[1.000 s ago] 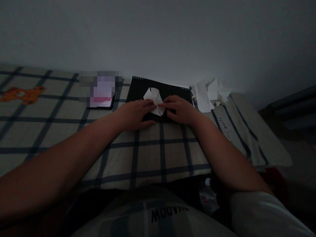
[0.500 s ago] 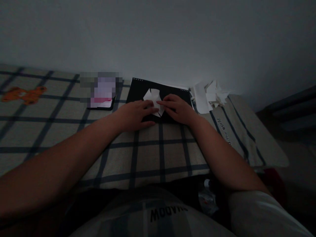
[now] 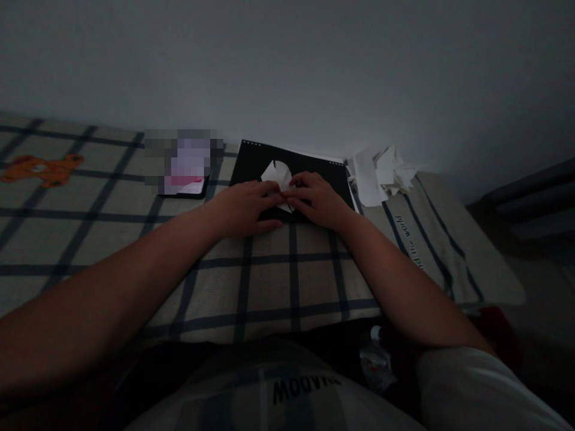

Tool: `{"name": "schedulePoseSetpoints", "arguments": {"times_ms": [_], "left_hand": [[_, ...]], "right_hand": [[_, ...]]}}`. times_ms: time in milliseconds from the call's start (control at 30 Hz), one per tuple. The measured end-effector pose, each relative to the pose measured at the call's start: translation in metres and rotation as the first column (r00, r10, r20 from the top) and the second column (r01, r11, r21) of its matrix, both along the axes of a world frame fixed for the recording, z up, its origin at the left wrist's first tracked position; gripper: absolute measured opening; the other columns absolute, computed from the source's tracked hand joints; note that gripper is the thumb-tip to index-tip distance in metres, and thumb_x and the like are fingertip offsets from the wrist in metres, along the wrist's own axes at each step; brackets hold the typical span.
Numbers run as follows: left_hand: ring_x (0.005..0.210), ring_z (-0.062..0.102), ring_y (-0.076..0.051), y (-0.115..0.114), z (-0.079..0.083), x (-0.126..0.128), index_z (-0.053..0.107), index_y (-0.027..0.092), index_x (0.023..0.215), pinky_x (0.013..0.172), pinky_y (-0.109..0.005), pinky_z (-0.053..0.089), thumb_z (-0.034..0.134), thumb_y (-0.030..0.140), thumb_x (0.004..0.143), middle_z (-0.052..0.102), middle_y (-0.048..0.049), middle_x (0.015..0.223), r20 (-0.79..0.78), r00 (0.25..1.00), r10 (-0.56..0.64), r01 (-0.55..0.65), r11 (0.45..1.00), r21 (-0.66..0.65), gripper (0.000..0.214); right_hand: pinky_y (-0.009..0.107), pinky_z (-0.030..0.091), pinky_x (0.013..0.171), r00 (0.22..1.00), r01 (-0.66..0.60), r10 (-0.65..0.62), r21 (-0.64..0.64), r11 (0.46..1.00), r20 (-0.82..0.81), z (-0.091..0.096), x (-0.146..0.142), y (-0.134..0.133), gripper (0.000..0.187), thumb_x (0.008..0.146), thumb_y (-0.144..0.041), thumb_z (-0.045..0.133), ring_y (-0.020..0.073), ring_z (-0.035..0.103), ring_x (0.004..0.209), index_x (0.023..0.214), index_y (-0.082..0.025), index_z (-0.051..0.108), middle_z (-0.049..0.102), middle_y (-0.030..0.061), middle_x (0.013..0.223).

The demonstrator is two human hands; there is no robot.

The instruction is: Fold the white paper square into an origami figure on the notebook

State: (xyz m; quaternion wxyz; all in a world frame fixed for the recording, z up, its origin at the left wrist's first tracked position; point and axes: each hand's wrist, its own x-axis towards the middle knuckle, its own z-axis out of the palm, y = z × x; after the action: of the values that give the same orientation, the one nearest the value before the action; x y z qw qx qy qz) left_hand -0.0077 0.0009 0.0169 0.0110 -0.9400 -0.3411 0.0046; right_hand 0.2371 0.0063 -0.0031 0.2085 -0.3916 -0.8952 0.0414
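Note:
A small folded piece of white paper [image 3: 275, 173] lies on a black pad [image 3: 251, 164] at the far side of the checked bedding, close to the wall. My left hand [image 3: 245, 206] rests flat on the pad with its fingers stretched onto the paper's left part. My right hand [image 3: 317, 200] lies over the paper's right part, fingers curled down and pressing on it. The fingertips of both hands meet at the paper's middle. Most of the paper's lower half is hidden under my fingers.
A phone or tablet [image 3: 184, 173] lies left of the pad. A heap of white paper scraps [image 3: 384, 170] sits to the right by the wall. The checked blanket [image 3: 112, 239] shows an orange bear print [image 3: 42, 169] far left. The bed's edge drops away at the right.
My right hand has slid left over the paper, covering more of it, and its fingers have curled down. My left hand has hardly moved.

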Motion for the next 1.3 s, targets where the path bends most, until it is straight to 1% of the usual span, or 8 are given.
{"name": "schedulePoseSetpoints", "arguments": {"times_ms": [200,333,433,533,633,833,1067,1300], "left_hand": [[0.141,0.054,-0.031,-0.002,0.003,0.001,0.055,0.021,0.154,0.121,-0.040,0.038,0.046,0.057,0.104,0.049,-0.0121,0.161,-0.015,1.000,0.001,-0.001,1.000,0.002,0.063],[0.141,0.054,-0.032,-0.001,0.002,0.000,0.053,0.022,0.156,0.121,-0.043,0.039,0.047,0.058,0.103,0.048,-0.0123,0.163,0.004,1.000,0.003,-0.003,1.000,-0.003,0.064],[0.143,0.052,-0.034,0.001,0.000,0.000,0.054,0.023,0.156,0.120,-0.045,0.039,0.048,0.059,0.103,0.045,-0.0131,0.166,0.030,1.000,0.001,-0.001,1.000,-0.008,0.065],[0.144,0.053,-0.033,0.003,-0.003,-0.002,0.056,0.024,0.153,0.120,-0.044,0.039,0.049,0.060,0.103,0.047,-0.0120,0.164,0.038,0.999,-0.013,0.012,1.000,0.002,0.062],[0.142,0.054,-0.034,0.005,-0.005,-0.003,0.057,0.024,0.152,0.119,-0.046,0.041,0.048,0.063,0.102,0.048,-0.0116,0.163,0.053,0.998,-0.020,0.019,0.999,0.026,0.064],[0.141,0.055,-0.035,0.012,-0.014,-0.005,0.057,0.019,0.152,0.120,-0.048,0.040,0.047,0.065,0.103,0.048,-0.0144,0.164,0.096,0.993,-0.065,0.059,0.997,0.057,0.068],[0.139,0.058,-0.035,0.020,-0.025,-0.005,0.057,0.019,0.151,0.118,-0.049,0.042,0.049,0.063,0.103,0.050,-0.0151,0.163,0.139,0.988,-0.068,0.053,0.993,0.106,0.066],[0.142,0.056,-0.032,0.030,-0.036,-0.004,0.060,0.019,0.147,0.118,-0.049,0.043,0.047,0.060,0.104,0.055,-0.0152,0.159,0.188,0.978,-0.092,0.064,0.987,0.151,0.061]], "right_hand": [[0.048,0.044,0.102,0.999,0.045,-0.045,0.016,0.999,0.009,-0.002,-0.006,-0.003,0.034,0.105,-0.038,0.054,0.0306,0.055,0.124,0.127,-0.025,0.076,0.063,0.0133,0.137],[0.049,0.044,0.104,0.998,0.059,-0.059,-0.003,0.998,0.025,-0.001,-0.007,-0.004,0.036,0.106,-0.041,0.052,0.0314,0.056,0.125,0.130,-0.024,0.073,0.063,0.0135,0.138],[0.050,0.045,0.107,0.997,0.076,-0.076,-0.016,0.997,0.019,-0.001,-0.007,-0.002,0.044,0.106,-0.048,0.051,0.0319,0.056,0.128,0.139,-0.023,0.066,0.063,0.0146,0.140],[0.053,0.045,0.109,0.996,0.091,-0.091,-0.042,0.995,0.006,-0.003,-0.006,0.002,0.055,0.104,-0.056,0.052,0.0334,0.055,0.132,0.148,-0.023,0.058,0.061,0.0153,0.145],[0.056,0.044,0.111,0.995,0.099,-0.098,-0.064,0.993,0.019,-0.006,-0.004,0.005,0.056,0.104,-0.058,0.050,0.0347,0.053,0.137,0.148,-0.023,0.059,0.059,0.0154,0.151],[0.055,0.044,0.111,0.994,0.102,-0.099,-0.069,0.992,0.056,-0.012,0.000,0.011,0.053,0.106,-0.054,0.048,0.0341,0.052,0.140,0.148,-0.023,0.063,0.057,0.0152,0.155],[0.054,0.044,0.110,0.983,0.143,-0.135,-0.057,0.988,0.121,-0.015,-0.002,0.017,0.046,0.107,-0.043,0.050,0.0335,0.053,0.141,0.147,-0.026,0.065,0.058,0.0152,0.155],[0.052,0.045,0.116,0.978,0.176,-0.167,-0.064,0.982,0.127,-0.015,-0.005,0.022,0.042,0.107,-0.034,0.052,0.0305,0.054,0.144,0.145,-0.022,0.067,0.060,0.0138,0.154]]}}
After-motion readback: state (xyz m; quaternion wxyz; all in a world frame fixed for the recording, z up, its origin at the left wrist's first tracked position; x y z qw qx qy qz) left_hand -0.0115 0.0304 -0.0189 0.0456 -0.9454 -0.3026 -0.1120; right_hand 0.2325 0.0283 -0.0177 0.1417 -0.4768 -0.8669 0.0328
